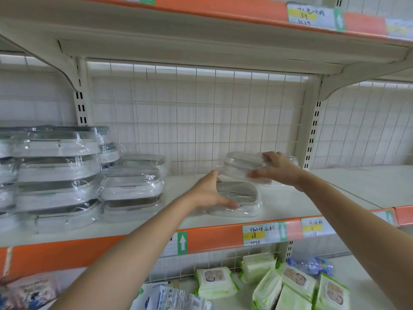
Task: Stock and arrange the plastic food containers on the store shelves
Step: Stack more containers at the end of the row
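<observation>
White up-arrow signs on green stood on the orange shelf-edge strip [212, 237] — one [182, 242] left of centre, another [283, 230] beside a handwritten price tag [261, 235] whose top line began "7703", with "28" on its yellow band and what looked like "7070" below. A second tag [316, 227] to its right carried handwriting too blurred to read. On the upper shelf's edge, a tag [309, 16] showed "29" on yellow — its other lines illegible. Print on the wet-wipe packs [215, 283] below could not be made out.
</observation>
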`<state>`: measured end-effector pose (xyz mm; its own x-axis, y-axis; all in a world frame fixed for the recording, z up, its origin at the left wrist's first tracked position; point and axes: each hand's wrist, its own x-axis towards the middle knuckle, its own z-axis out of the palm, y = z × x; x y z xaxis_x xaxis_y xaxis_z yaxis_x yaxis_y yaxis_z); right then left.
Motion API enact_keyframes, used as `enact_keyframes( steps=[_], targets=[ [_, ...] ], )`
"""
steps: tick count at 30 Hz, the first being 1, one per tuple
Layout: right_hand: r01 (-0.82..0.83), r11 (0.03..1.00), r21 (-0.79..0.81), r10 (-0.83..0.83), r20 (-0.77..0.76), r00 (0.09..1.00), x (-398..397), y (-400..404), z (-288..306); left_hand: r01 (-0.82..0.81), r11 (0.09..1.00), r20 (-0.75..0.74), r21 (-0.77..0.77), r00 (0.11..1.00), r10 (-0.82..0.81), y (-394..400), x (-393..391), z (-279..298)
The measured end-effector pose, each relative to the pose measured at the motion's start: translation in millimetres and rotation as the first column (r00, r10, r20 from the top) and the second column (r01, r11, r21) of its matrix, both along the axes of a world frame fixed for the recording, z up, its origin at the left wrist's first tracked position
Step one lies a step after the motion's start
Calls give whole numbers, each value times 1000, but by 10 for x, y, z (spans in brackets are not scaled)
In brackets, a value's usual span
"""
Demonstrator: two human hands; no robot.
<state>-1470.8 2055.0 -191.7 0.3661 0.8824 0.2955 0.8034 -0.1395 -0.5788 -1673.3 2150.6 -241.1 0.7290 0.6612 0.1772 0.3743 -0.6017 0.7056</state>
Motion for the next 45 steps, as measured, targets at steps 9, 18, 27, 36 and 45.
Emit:
enact_keyframes(
  steps=[9,18,27,36,45],
  targets=[
    [-134,979,152,151,-108,983,-452,385,310,-45,987,16,153,999,43,-91,-578,291],
    [-206,965,161,236,-197,952,-888,880,513,-199,968,179,153,969,171,-17,-1660,1161],
    [0,992,129,17,-135,991,-795,890,301,-456,805,106,380,886,452,616,-1445,1144],
    [-96,989,113,113,-152,982,-579,778,114,-411,837,-186,361,848,497,1036,-1321,1033],
    [-437,878,195,469,-168,867,-1307,836,326,-477,775,95,415,870,485,761,-1445,1323]
  ],
)
